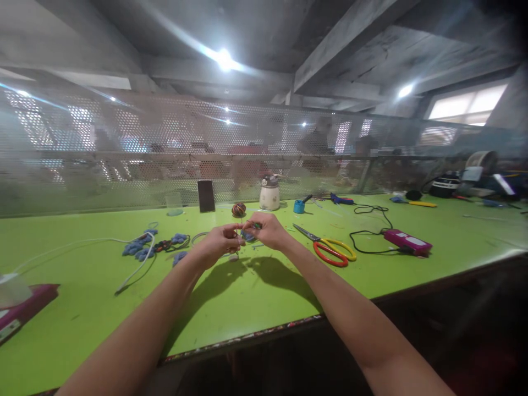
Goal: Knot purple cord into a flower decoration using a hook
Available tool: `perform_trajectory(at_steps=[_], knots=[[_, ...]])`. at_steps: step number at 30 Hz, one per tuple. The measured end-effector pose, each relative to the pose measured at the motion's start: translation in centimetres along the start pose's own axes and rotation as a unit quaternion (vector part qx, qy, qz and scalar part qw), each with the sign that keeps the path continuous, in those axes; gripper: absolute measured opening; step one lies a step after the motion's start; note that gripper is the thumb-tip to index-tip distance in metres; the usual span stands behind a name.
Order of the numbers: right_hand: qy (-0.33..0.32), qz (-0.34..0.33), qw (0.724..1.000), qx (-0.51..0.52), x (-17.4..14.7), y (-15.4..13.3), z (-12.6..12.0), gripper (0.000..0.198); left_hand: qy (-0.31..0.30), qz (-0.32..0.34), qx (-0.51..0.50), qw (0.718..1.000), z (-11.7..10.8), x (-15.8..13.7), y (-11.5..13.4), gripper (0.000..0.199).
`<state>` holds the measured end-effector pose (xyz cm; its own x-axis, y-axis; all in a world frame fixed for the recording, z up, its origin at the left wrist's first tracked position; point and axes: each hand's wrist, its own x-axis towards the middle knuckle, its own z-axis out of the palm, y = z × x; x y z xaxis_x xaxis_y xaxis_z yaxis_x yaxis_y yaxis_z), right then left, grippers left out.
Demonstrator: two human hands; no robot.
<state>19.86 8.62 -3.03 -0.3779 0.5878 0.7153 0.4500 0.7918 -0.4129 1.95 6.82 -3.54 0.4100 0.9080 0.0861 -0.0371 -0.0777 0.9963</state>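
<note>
Over the green table, my left hand (223, 242) and my right hand (266, 228) meet, fingers pinched close together. A thin reddish cord (238, 226) runs between their fingertips, and both hands grip it. A small green bit shows at my right fingers; I cannot make out what it is. Below the fingers is a small blue piece (247, 236), partly hidden by the right hand. Just behind the hands sits a ball of dark multicoloured cord (238, 209). Blue knotted pieces (138, 246) lie to the left, with a white cable (153, 250) across them.
Scissors (330, 250) with red and yellow handles lie right of my hands. Further right is a magenta power strip (407, 242) with a black cable. A cream jar (269, 195), a dark upright phone-like slab (206, 196) and a blue pot (299, 206) stand behind, before a perforated screen (165, 137).
</note>
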Motion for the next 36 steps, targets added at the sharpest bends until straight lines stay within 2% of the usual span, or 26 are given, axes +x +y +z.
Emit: perform_trajectory(at_steps=[5,13,20,25,29,33,36], knots=[[0.002,0.055,0.998,-0.021,0.1,0.4,-0.3,0.008,-0.021,0.018,0.020,0.999,-0.1,-0.2,0.3,0.072],[-0.048,0.110,0.992,-0.029,0.1,0.5,-0.4,0.006,-0.031,0.049,0.033,0.998,0.0,-0.5,0.5,0.087],[-0.065,0.111,0.991,-0.040,0.2,0.0,-0.5,0.006,-0.046,0.040,0.037,0.997,-0.4,-0.6,0.8,0.086],[-0.113,0.092,0.985,-0.088,0.1,-0.6,-0.9,0.026,-0.038,0.031,0.020,0.999,-0.8,-0.6,1.0,0.081],[-0.177,0.064,0.971,-0.149,0.0,-1.3,-1.3,0.038,-0.019,0.022,0.013,0.999,-1.1,-0.4,0.9,0.080],[-0.223,0.086,0.943,-0.233,-0.2,-1.8,-1.4,0.030,-0.010,0.014,0.030,0.999,-1.3,-0.5,1.1,0.081],[-0.227,0.080,0.925,-0.293,-0.4,-1.7,-1.2,0.024,-0.016,0.014,0.055,0.998,-1.2,-0.6,1.4,0.081]])
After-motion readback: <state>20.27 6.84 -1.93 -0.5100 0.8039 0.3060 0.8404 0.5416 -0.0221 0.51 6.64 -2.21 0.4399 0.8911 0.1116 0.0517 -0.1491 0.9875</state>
